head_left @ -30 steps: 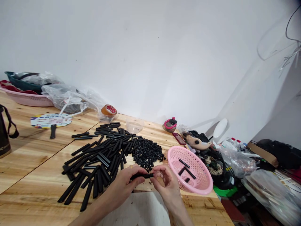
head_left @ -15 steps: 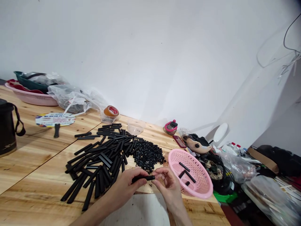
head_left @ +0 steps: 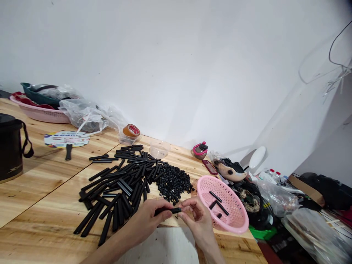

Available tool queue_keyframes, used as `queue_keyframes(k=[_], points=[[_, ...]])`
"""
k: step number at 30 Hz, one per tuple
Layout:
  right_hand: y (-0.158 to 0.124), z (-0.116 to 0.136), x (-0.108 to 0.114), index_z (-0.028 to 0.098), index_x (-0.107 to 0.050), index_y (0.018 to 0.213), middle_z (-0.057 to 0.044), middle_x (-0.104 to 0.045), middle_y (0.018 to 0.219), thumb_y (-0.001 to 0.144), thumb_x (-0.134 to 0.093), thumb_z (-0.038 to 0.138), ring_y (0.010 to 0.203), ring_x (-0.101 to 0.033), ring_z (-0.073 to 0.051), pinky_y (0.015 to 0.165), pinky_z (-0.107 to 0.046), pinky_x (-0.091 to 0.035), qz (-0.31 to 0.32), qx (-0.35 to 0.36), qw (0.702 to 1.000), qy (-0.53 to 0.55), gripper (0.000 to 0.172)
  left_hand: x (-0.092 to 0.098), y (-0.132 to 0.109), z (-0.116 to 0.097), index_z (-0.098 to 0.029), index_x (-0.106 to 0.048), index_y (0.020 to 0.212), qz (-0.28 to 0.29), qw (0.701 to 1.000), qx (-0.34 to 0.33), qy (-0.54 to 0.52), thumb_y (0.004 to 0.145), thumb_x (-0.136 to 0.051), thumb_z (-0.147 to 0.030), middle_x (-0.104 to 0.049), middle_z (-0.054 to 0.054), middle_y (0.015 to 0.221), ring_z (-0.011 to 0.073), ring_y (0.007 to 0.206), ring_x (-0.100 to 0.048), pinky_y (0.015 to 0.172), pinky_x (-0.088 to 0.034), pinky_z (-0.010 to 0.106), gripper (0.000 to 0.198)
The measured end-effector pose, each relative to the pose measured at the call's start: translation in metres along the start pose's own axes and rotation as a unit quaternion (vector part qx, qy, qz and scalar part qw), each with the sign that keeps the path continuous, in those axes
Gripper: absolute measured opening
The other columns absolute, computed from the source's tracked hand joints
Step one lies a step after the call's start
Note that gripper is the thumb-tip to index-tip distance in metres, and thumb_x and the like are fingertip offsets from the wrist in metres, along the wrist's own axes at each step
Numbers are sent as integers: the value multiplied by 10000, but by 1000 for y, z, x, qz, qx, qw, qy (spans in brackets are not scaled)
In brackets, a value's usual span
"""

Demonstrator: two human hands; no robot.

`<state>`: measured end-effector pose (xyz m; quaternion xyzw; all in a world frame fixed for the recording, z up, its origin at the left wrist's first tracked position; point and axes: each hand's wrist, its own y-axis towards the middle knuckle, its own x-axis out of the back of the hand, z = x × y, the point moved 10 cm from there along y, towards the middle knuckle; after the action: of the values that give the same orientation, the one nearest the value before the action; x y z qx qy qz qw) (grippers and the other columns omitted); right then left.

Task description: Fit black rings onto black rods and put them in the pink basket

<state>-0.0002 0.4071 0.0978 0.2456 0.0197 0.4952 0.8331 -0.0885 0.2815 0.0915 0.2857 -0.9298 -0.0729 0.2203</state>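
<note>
My left hand (head_left: 154,216) is closed around a black tube (head_left: 176,210), which lies roughly level and points to the right. At the tube's right end, the thumb and fingers of my right hand (head_left: 196,216) are pinched together; any small part between them is hidden. A heap of black tubes (head_left: 121,187) spreads out to the left of my hands. Just beyond my hands is a pile of small black pieces (head_left: 174,181). A pink basket (head_left: 239,220) to the right has several black tubes and a short piece inside. Under my wrists lies a whitish board (head_left: 165,245).
Along the wall stand a roll of brown tape (head_left: 131,131), a clear plastic bowl (head_left: 160,150) and a pink-handled bottle (head_left: 200,150). A hand fan (head_left: 67,139) and a black container (head_left: 9,150) are at left. Bags and clutter (head_left: 277,194) crowd the right side.
The view has shifted slightly. My hands stay in nearly the same place, with the tube between them and my right fingers still at its end.
</note>
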Motion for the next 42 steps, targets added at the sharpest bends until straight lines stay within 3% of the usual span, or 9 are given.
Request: queue_keyframes(k=[15,25,33,39,42], points=[[-1,15,-4,214,-662,846,-11,-651,820,735,-754,132,795,-613,-194,743,-302,-474,37,-12,998,-49,166,-5,-2,-1,-208,-749,896,16,1000,3,15,872,-574,-288,-689,14,812,183,785,-580,686,-378,241,194],[-3,14,-5,210,-652,824,-9,-662,816,724,-715,78,793,-624,-188,739,-286,-470,54,-5,996,-71,178,-21,-3,17,-143,-720,867,62,988,68,-125,849,-601,-380,-598,-6,689,137,647,-486,583,-348,220,266],[-3,14,-6,198,-646,813,-6,-664,810,716,-709,61,787,-620,-174,736,-269,-472,64,-3,995,-79,179,-39,-4,41,-117,-636,882,93,961,125,-228,782,-630,-564,-580,-7,703,80,517,-335,463,-217,209,458],[-3,14,-7,194,-656,839,-9,-668,806,713,-712,67,773,-627,-179,717,-275,-480,61,-8,992,-109,187,-28,-4,29,-147,-626,904,35,991,53,-116,894,-526,-389,-571,-3,792,148,742,-475,659,-358,241,262],[-4,15,-9,192,-659,852,-16,-675,828,724,-713,73,788,-631,-182,729,-279,-483,64,-8,992,-112,183,-24,-6,24,-160,-622,918,20,997,38,-59,908,-490,-322,-590,9,842,175,806,-505,711,-372,264,209]])
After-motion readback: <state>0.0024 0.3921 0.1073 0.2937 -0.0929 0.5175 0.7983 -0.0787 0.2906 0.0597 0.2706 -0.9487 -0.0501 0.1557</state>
